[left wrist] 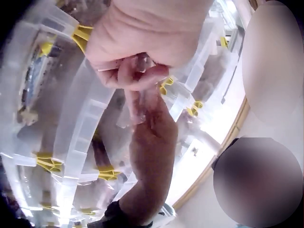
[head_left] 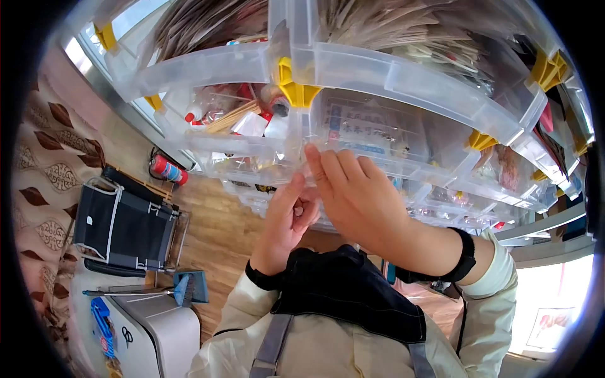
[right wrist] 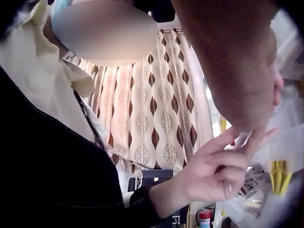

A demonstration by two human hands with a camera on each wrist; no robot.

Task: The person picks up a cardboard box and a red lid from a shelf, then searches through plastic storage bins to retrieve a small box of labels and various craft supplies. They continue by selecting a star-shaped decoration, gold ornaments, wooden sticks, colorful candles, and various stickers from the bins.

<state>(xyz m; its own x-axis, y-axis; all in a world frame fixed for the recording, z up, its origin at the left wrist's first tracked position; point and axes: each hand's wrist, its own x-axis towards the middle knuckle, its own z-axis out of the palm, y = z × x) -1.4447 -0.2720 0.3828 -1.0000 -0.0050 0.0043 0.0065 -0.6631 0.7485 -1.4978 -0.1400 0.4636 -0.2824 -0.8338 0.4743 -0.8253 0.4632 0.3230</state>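
In front of a stack of clear plastic bins (head_left: 391, 69), both hands meet at a small clear plastic piece (left wrist: 126, 116). My left hand (head_left: 287, 217) curls its fingers and pinches this thin, see-through piece with thumb and forefinger. From above it, my right hand (head_left: 362, 198) bends over and pinches it too, its fingers close together. In the left wrist view the right hand (left wrist: 152, 142) reaches up to the left hand (left wrist: 142, 42). The right wrist view has the left hand (right wrist: 213, 171) below the right hand (right wrist: 247, 95). Most of the piece is hidden by fingers.
Yellow clips (head_left: 296, 85) stick out at the bins' corners. The upper bin holds many flat packets (head_left: 403, 31); a lower one holds wooden sticks (head_left: 233, 118). At left are a folding chair (head_left: 129, 220), a fire extinguisher (head_left: 169, 170) and a dustpan (head_left: 192, 286).
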